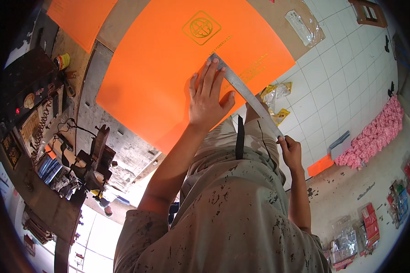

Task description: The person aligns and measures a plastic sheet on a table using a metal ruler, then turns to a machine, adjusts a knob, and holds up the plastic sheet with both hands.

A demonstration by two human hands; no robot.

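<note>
A large bright orange sheet [141, 77] with a gold globe emblem and gold lettering covers the work surface in front of me. Across its right part lies a long grey metal ruler [248, 95], slanting from the middle of the sheet toward my right side, past the sheet's near edge. My left hand [207, 98] rests palm down on the sheet, fingers stretched out, with fingertips pressing by the ruler's far end. At the near end, my right hand [290, 152] pinches the ruler beyond the sheet's edge, near my hip.
Another orange sheet [82, 20] lies at the far left. On the left stands a dark machine [32, 75] with a red light and coiled cable. Yellow-and-clear plastic packaging [275, 98] is on the white tiles at right, with a pink bundle [373, 136] farther right.
</note>
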